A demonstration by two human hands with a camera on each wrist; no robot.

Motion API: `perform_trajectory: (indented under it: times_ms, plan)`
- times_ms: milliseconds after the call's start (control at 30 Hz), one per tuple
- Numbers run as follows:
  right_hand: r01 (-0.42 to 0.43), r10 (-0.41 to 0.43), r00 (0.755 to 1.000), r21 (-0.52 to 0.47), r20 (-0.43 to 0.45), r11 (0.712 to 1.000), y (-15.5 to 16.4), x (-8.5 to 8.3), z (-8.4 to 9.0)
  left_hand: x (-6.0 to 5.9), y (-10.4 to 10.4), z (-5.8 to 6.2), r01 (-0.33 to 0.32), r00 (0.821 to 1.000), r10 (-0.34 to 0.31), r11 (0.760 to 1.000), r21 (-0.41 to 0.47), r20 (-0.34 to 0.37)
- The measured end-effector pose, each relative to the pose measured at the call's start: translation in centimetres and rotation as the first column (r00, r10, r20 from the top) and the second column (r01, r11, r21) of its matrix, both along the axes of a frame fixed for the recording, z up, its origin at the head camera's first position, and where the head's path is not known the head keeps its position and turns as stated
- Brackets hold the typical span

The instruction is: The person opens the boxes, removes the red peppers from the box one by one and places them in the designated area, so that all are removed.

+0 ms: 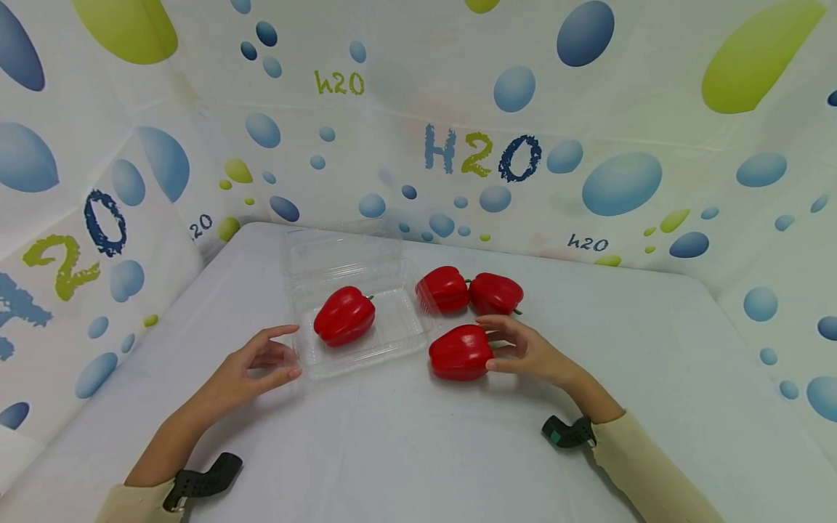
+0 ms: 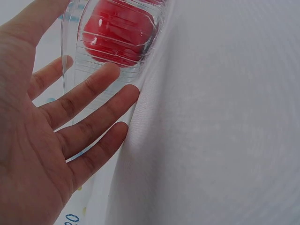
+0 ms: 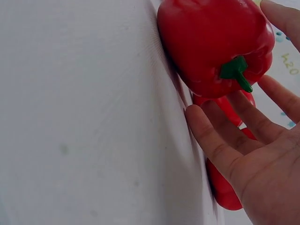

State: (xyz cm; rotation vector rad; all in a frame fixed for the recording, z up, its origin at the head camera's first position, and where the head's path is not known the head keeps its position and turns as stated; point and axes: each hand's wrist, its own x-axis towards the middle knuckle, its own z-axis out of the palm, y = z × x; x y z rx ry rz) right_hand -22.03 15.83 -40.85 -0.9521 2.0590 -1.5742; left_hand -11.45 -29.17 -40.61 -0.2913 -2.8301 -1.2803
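A red bell pepper (image 1: 344,317) lies inside a clear plastic clamshell box (image 1: 395,319), whose lid (image 1: 343,250) stands raised at the back. My left hand (image 1: 251,367) is at the box's left side, fingers spread and slightly bent, with the fingertips close to its wall; contact is unclear. Another red pepper (image 1: 461,353) rests on the table right of the box. Beside its stem end is my right hand (image 1: 523,352), fingers loosely spread. In the right wrist view, the pepper's green stem (image 3: 236,73) faces the palm, and the fingers are not wrapped round it.
Two more red peppers (image 1: 443,290) (image 1: 495,294) sit side by side behind the right hand, one partly behind the box's clear edge. A white cloth covers the table (image 1: 405,450). Behind it hangs a patterned curtain (image 1: 405,156) with blue and green spots.
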Motion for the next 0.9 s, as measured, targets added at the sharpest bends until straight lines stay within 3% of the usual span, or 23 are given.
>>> perform_trajectory:
  times_ms: [533, 900]
  plan:
    - [0.015, -0.016, 1.000, -0.054, -0.007, 0.998, 0.34, -0.17, 0.40, -0.04, -0.01, -0.13, 0.003, 1.000, -0.003, 1.000, 0.007, -0.013]
    - [0.044, -0.046, 0.999, -0.059, -0.024, 0.997, 0.51, -0.34, 0.71, 0.03, 0.06, 0.07, -0.009, 1.000, 0.009, 1.000, 0.004, 0.022]
